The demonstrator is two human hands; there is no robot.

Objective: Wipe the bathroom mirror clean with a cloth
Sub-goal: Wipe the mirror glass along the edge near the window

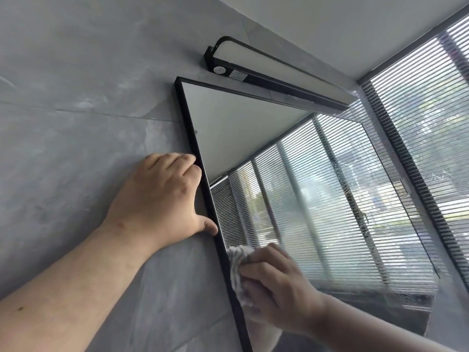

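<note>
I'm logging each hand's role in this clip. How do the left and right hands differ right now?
The left hand holds no cloth; the right hand presses a cloth. The left hand grips the mirror by its black side frame beside the wall; the right hand works on the glass lower down. Both touch the mirror.

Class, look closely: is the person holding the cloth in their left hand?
No, the right hand presses the cloth on the mirror; the left hand grips its frame.
</note>
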